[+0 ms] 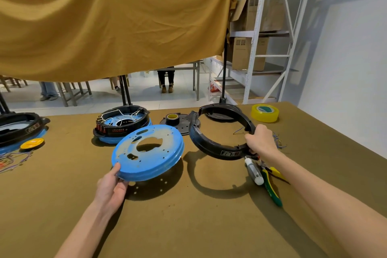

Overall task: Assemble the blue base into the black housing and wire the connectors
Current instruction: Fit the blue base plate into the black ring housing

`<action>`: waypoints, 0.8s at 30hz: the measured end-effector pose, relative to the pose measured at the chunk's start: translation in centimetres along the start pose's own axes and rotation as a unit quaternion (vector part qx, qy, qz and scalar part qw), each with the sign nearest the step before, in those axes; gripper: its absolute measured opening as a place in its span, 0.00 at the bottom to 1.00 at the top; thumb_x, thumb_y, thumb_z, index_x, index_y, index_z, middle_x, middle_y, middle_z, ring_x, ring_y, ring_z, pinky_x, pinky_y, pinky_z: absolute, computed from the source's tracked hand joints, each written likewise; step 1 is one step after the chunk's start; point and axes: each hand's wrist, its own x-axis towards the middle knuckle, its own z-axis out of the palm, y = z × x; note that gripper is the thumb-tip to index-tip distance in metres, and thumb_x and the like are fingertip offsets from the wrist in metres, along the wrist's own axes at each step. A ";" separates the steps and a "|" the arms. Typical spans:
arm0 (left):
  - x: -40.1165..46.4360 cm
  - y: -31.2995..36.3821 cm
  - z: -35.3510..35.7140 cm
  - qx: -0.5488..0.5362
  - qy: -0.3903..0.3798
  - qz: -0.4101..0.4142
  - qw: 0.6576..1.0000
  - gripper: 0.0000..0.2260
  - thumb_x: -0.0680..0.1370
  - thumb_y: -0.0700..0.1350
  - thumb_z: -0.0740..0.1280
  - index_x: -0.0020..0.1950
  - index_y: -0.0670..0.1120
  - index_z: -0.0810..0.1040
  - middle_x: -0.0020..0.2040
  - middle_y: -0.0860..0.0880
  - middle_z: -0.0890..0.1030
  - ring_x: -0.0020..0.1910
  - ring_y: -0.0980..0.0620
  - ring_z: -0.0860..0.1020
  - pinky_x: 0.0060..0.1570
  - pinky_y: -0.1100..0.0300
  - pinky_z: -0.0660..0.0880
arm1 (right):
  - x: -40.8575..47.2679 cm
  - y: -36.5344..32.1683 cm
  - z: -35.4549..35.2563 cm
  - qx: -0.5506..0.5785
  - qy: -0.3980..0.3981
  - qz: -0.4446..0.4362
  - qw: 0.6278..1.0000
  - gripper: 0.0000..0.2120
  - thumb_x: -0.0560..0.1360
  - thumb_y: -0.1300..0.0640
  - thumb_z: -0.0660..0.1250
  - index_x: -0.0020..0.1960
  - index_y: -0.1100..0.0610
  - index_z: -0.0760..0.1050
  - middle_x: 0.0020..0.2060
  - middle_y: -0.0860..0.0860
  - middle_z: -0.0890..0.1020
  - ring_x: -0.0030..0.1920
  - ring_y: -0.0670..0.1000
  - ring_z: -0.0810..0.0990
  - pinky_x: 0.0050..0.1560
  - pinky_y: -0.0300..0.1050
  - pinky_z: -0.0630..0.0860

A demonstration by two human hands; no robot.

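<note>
My left hand point(111, 187) grips the near-left rim of the round blue base point(148, 151), thumb on top, and holds it tilted above the table. The base has a large centre hole and several small holes. To its right, my right hand point(260, 140) grips the right side of the black ring housing point(215, 132), which is also lifted and tilted. The two parts hang side by side, a small gap between them. Loose blue wires point(279, 141) lie behind my right hand.
On the olive-brown table point(188, 226) sit an assembled black-and-blue unit point(121, 124), another at the left edge point(18, 130), a yellow disc point(32, 143), yellow tape rolls point(265, 112) point(172, 118), a black perforated plate point(182, 124), a screwdriver point(253, 170) and green-yellow pliers point(271, 184).
</note>
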 end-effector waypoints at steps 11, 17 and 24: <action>-0.9 -5.5 3.1 0.464 -0.041 0.099 0.879 0.20 0.84 0.43 0.66 0.75 0.39 0.71 0.62 0.45 0.82 0.55 0.51 0.80 0.53 0.57 0.78 | -1.5 -1.2 0.8 -0.035 -0.044 -0.046 0.997 0.03 0.78 0.62 0.65 0.49 0.61 0.71 0.44 0.58 0.78 0.41 0.58 0.77 0.39 0.51 0.73; -1.3 -5.5 4.4 0.548 -0.045 0.179 0.816 0.23 0.86 0.52 0.59 0.79 0.44 0.67 0.75 0.44 0.73 0.72 0.46 0.72 0.71 0.47 0.68 | -2.5 -1.1 2.4 -0.079 -0.078 -0.089 0.990 0.05 0.77 0.61 0.66 0.49 0.62 0.72 0.44 0.56 0.75 0.42 0.57 0.75 0.35 0.49 0.66; -1.1 -6.2 4.0 0.530 -0.143 0.184 0.816 0.28 0.83 0.58 0.62 0.80 0.48 0.65 0.71 0.50 0.76 0.65 0.55 0.76 0.59 0.64 0.75 | -3.3 -1.3 4.2 -0.076 -0.109 -0.105 0.986 0.07 0.78 0.59 0.66 0.53 0.62 0.73 0.45 0.56 0.78 0.45 0.59 0.79 0.39 0.51 0.74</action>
